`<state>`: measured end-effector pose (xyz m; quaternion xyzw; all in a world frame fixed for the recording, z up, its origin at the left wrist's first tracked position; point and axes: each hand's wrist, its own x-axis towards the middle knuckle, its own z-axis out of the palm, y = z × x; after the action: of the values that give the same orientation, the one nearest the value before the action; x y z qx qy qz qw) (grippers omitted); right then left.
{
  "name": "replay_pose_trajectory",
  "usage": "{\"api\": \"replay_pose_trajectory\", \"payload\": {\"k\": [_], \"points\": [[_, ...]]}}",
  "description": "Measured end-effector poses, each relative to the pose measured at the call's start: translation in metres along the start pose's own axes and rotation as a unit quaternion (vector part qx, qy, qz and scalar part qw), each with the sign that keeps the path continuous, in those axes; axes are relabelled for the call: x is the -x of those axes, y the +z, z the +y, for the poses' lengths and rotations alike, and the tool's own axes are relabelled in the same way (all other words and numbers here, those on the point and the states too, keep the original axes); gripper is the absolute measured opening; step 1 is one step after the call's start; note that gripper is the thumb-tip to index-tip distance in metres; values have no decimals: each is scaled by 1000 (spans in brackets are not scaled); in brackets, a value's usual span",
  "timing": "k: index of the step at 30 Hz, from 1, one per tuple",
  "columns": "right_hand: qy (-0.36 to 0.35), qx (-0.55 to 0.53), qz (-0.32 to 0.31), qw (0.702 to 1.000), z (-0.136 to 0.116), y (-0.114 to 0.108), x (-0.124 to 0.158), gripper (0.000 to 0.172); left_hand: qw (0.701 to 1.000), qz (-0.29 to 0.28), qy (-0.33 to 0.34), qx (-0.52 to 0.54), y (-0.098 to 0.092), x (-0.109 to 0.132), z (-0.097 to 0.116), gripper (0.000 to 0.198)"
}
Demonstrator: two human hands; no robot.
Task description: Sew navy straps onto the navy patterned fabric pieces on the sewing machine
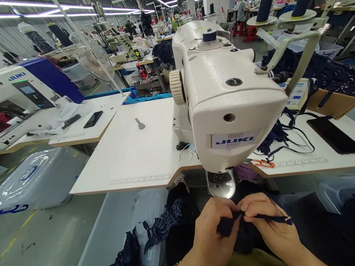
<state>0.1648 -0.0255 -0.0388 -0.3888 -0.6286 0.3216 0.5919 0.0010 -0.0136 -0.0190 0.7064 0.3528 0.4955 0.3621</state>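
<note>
Close together in front of the sewing machine (226,97), both of my hands pinch a small dark navy fabric piece (226,225). My left hand (211,228) has its thumb and forefinger closed on the fabric. A narrow dark strap (275,217) runs across the fingers of my right hand (269,222), which is closed on that end at the fingertips. Just above the hands sits the machine's shiny metal work arm (221,184). Dark patterned garment pieces (168,219) lie to the left, by my lap.
Orange thread snips (260,163) and a black phone (336,135) lie on the right tabletop, near navy straps (276,138) and a cardboard box (327,104) of garments. A small metal piece (140,123) lies on the left tabletop. Plastic bins (92,253) stand below.
</note>
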Motion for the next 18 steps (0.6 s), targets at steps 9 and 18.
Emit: {"api": "replay_pose_trajectory", "payload": {"k": [9,18], "points": [[329,-107,-91,934,-16,-4,-23,22,910,52,-321,256,2,-6,11,30],[324,-36,-60,943,-17,1,-35,28,878,73,-390,269,6,0,6,31]]}}
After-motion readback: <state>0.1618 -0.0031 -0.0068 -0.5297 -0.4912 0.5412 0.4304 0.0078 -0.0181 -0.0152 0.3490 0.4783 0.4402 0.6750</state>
